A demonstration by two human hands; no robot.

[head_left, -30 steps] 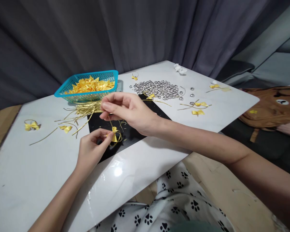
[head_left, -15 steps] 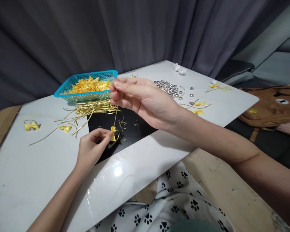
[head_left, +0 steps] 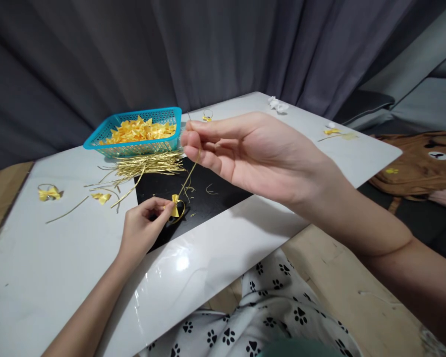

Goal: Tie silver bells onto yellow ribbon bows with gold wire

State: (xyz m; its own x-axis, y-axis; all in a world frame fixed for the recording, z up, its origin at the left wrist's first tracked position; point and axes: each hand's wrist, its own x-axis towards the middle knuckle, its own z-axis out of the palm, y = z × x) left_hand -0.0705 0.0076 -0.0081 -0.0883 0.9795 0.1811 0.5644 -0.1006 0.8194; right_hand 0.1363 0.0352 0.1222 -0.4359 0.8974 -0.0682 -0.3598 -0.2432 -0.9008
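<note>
Between the thumb and fingers of my left hand is a small yellow ribbon bow, held over the black mat. A thin gold cord runs through or around the bow's middle; exactly how is hidden. Below the bow the cord curves in a loop. Its other length stretches up to my right hand, whose thumb and forefinger pinch it, with a short tip showing above them. The remaining right fingers are loosely curled.
Behind the mat lies a bundle of gold cords. A blue basket holds many yellow bows. Finished-looking bow loops and loose cord pieces lie at the left. Crumpled white tissue sits at the back edge.
My right hand has moved right and slightly nearer, so the cord now slants instead of hanging nearly upright. It now covers the silver beads. My left hand keeps its place.
</note>
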